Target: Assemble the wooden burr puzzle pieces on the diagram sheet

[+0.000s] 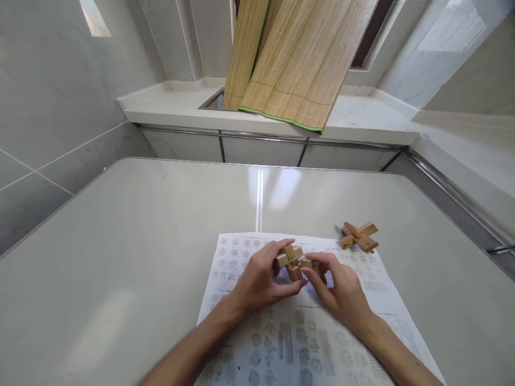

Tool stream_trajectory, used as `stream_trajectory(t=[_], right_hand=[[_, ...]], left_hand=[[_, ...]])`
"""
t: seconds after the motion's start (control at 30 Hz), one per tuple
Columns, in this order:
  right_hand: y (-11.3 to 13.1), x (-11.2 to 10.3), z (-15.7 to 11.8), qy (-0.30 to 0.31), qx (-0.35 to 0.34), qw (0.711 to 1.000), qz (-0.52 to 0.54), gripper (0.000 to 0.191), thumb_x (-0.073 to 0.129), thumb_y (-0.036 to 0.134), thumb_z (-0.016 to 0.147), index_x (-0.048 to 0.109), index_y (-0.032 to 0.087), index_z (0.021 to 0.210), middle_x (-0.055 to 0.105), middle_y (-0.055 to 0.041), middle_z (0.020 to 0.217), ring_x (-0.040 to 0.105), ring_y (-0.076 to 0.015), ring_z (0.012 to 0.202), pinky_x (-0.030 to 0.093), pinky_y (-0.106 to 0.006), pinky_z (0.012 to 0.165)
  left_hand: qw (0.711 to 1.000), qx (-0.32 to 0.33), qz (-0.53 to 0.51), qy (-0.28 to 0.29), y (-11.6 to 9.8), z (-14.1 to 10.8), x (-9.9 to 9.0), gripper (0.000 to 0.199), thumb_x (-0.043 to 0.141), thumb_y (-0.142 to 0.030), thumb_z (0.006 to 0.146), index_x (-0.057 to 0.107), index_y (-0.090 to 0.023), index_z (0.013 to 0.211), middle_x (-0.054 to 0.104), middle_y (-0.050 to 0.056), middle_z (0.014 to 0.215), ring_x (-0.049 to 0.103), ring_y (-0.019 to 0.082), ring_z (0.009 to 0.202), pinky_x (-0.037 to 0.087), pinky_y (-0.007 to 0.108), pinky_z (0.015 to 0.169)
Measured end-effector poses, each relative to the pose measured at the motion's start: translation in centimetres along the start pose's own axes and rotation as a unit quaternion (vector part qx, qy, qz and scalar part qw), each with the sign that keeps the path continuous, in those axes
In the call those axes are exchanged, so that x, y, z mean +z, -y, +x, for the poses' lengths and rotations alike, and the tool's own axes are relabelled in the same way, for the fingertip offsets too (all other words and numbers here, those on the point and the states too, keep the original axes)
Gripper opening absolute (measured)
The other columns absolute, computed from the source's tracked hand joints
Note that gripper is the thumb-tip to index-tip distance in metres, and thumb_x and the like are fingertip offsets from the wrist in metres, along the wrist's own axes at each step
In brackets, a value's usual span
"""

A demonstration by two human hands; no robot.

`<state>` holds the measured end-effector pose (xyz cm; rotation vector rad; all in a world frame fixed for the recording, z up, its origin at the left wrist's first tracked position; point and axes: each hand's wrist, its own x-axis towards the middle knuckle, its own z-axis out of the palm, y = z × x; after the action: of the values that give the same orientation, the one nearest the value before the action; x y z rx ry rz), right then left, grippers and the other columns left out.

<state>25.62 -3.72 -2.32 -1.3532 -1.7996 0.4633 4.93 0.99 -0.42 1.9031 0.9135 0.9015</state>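
Observation:
Several interlocking wooden pieces form a small wooden burr puzzle (290, 256), held above a printed sheet. My left hand (263, 274) is closed round it from the left, the thumb along its lower side and the fingers behind. At its right side, my right hand (338, 281) pinches a wooden block (307, 263) between thumb and fingers. Whether that block is joined to the puzzle or just apart from it I cannot tell. The large printed sheet (281, 316) lies under both hands, covered with small drawings of puzzle shapes.
A second wooden puzzle (358, 237), cross-shaped, rests at the sheet's upper right edge. Sheet and puzzle lie on a glossy white table (120, 257) with a seam down its middle. Behind it, a bamboo blind (298, 69) hangs over a white ledge (169, 104). Tiled walls flank the table.

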Motion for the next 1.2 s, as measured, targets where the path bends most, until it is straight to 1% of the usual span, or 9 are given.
stream_trajectory(t=[0.1, 0.2, 0.27, 0.37, 0.5, 0.67, 0.8, 1.07, 1.2], right_hand=[[0.20, -0.08, 0.04, 0.010, -0.014, 1.000, 0.002, 0.015, 0.062, 0.033, 0.103, 0.064, 0.027, 0.116, 0.065, -0.0001, 0.073, 0.055, -0.0169, 0.055, 0.043, -0.029, 0.052], [0.54, -0.23, 0.10, 0.026, -0.019, 0.999, 0.003, 0.013, 0.061, 0.035, 0.104, 0.064, 0.027, 0.113, 0.065, 0.0001, 0.071, 0.055, -0.0169, 0.054, 0.044, -0.029, 0.051], [0.69, -0.33, 0.11, 0.034, -0.025, 0.999, 0.002, 0.011, 0.060, 0.035, 0.104, 0.063, 0.026, 0.110, 0.063, 0.0014, 0.066, 0.055, -0.0168, 0.052, 0.044, -0.029, 0.050], [0.70, -0.46, 0.12, 0.045, -0.039, 0.998, -0.006, 0.008, 0.060, 0.032, 0.104, 0.062, 0.026, 0.108, 0.064, 0.0018, 0.065, 0.055, -0.0164, 0.052, 0.044, -0.029, 0.050], [0.57, -0.58, 0.16, 0.056, -0.075, 0.996, -0.012, 0.005, 0.058, 0.027, 0.104, 0.058, 0.025, 0.109, 0.068, 0.0014, 0.070, 0.055, -0.0148, 0.052, 0.044, -0.028, 0.050], [0.56, -0.58, 0.22, 0.055, -0.109, 0.993, -0.004, 0.005, 0.056, 0.024, 0.106, 0.056, 0.024, 0.111, 0.067, 0.0029, 0.070, 0.053, -0.0129, 0.051, 0.042, -0.025, 0.048], [0.68, -0.57, 0.16, 0.048, -0.105, 0.993, 0.000, 0.005, 0.055, 0.024, 0.106, 0.056, 0.025, 0.111, 0.064, 0.0039, 0.070, 0.052, -0.0123, 0.050, 0.040, -0.024, 0.047], [0.89, -0.16, -0.15, 0.056, -0.105, 0.993, 0.013, 0.003, 0.054, 0.025, 0.106, 0.056, 0.025, 0.109, 0.062, 0.0048, 0.069, 0.051, -0.0128, 0.051, 0.042, -0.024, 0.049], [0.98, -0.10, -0.23, 0.038, -0.081, 0.996, 0.026, 0.004, 0.057, 0.029, 0.106, 0.058, 0.027, 0.110, 0.058, 0.0064, 0.066, 0.052, -0.0132, 0.051, 0.042, -0.024, 0.049]], left_hand=[[1.000, 0.011, -0.008, 0.014, 0.06, -0.07, 0.07, 0.065, 0.083, -0.036, 0.082, 0.056, -0.022, 0.140, 0.072, 0.008, 0.115, 0.070, 0.022, 0.093, 0.057, 0.033, 0.082], [0.999, 0.021, -0.002, 0.034, 0.01, -0.09, 0.09, 0.063, 0.081, -0.042, 0.085, 0.057, -0.022, 0.139, 0.072, 0.008, 0.109, 0.069, 0.020, 0.087, 0.056, 0.032, 0.078], [0.999, 0.035, 0.016, 0.039, -0.08, -0.10, 0.11, 0.061, 0.079, -0.043, 0.087, 0.057, -0.022, 0.139, 0.072, 0.007, 0.106, 0.068, 0.021, 0.086, 0.056, 0.034, 0.080], [0.997, 0.055, 0.044, 0.038, -0.17, -0.12, 0.22, 0.059, 0.077, -0.039, 0.087, 0.057, -0.020, 0.139, 0.072, 0.008, 0.105, 0.068, 0.021, 0.089, 0.056, 0.035, 0.083], [0.994, 0.067, 0.085, 0.020, -0.01, -0.23, 0.44, 0.059, 0.077, -0.037, 0.084, 0.059, -0.021, 0.138, 0.066, 0.005, 0.099, 0.064, 0.019, 0.081, 0.056, 0.034, 0.075], [0.994, 0.071, 0.074, 0.019, 0.44, -0.52, 0.65, 0.067, 0.083, -0.032, 0.078, 0.058, -0.025, 0.140, 0.061, 0.007, 0.114, 0.067, 0.018, 0.086, 0.059, 0.032, 0.074], [0.995, 0.071, 0.059, 0.024, 0.49, -0.57, 0.69, 0.068, 0.084, -0.031, 0.077, 0.057, -0.026, 0.139, 0.060, 0.007, 0.119, 0.068, 0.017, 0.085, 0.060, 0.031, 0.073], [0.989, 0.071, 0.129, 0.022, 0.24, -0.58, 0.61, 0.059, 0.082, -0.035, 0.075, 0.062, -0.022, 0.129, 0.066, 0.006, 0.116, 0.067, 0.016, 0.076, 0.057, 0.031, 0.065], [0.990, 0.066, 0.122, 0.018, 0.18, -0.61, 0.72, 0.059, 0.081, -0.034, 0.075, 0.062, -0.021, 0.129, 0.069, 0.006, 0.111, 0.066, 0.017, 0.076, 0.055, 0.031, 0.065]])
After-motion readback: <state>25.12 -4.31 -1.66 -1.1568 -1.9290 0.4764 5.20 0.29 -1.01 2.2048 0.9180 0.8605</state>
